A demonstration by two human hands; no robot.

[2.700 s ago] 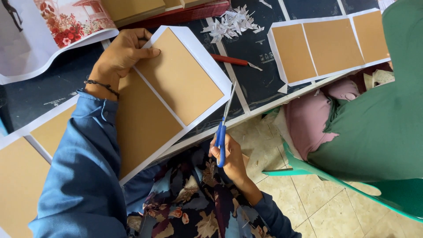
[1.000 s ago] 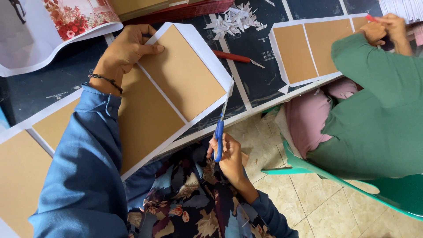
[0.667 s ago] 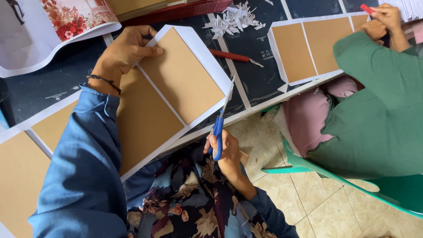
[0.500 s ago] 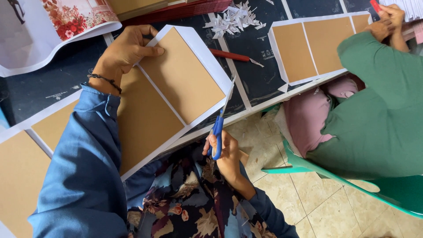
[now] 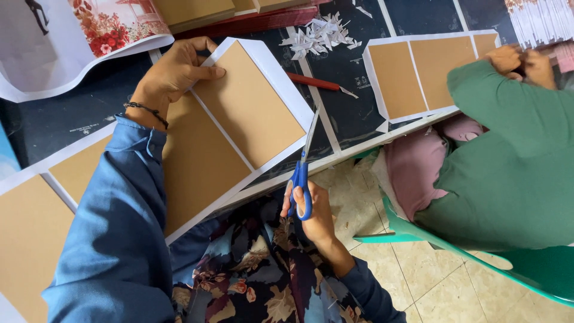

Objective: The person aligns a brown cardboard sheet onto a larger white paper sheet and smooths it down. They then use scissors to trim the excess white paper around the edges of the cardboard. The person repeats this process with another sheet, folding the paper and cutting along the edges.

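A white sheet with brown cardboard panels glued on it lies tilted over the table edge. My left hand presses flat on its upper left corner. In my right hand are blue-handled scissors, held below the table edge. Their blades point up at the sheet's right corner and touch its white margin. A second brown panel sits beside the first on the same sheet, and more panels run off to the lower left.
A person in a green sleeve sits at right on a green chair, hands at another panelled sheet. A red pencil and white paper scraps lie on the dark table. A floral poster curls at top left.
The scissors have risen from below the table edge up to the sheet's right corner. The neighbour's hands have come in over the far sheet at top right.
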